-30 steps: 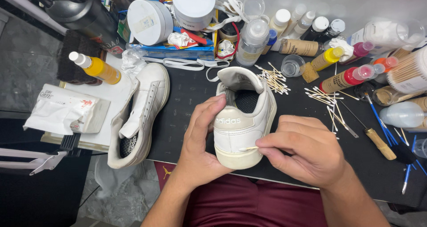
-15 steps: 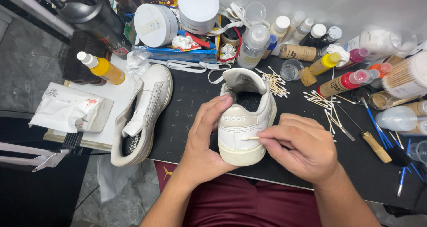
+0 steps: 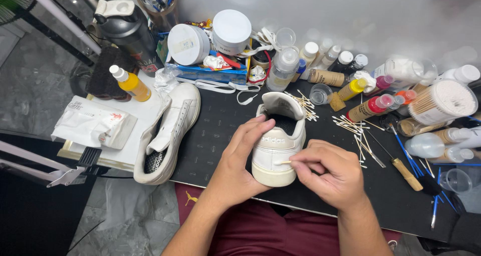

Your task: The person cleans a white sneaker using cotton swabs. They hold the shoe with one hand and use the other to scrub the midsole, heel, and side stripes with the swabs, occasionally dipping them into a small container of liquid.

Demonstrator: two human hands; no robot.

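Observation:
A white sneaker [image 3: 278, 135] stands heel toward me on the black mat [image 3: 215, 130]. My left hand [image 3: 239, 158] wraps its left side and heel, thumb up by the collar. My right hand [image 3: 328, 173] pinches a cotton swab [image 3: 282, 162], whose tip touches the white heel just above the cream sole. The second white sneaker [image 3: 170, 130] lies on its side to the left, partly over the mat's edge, untouched.
Loose cotton swabs [image 3: 355, 128] litter the mat to the right, beside a wooden-handled tool [image 3: 406, 173] and blue brushes. Paint bottles, jars and white tubs [image 3: 231, 31] crowd the back. A wipes pack [image 3: 95, 128] and yellow bottle [image 3: 130, 83] sit left.
The view has pulled back and tilted up, showing more of the back clutter. The swab tip has shifted slightly on the heel; both hands keep their hold.

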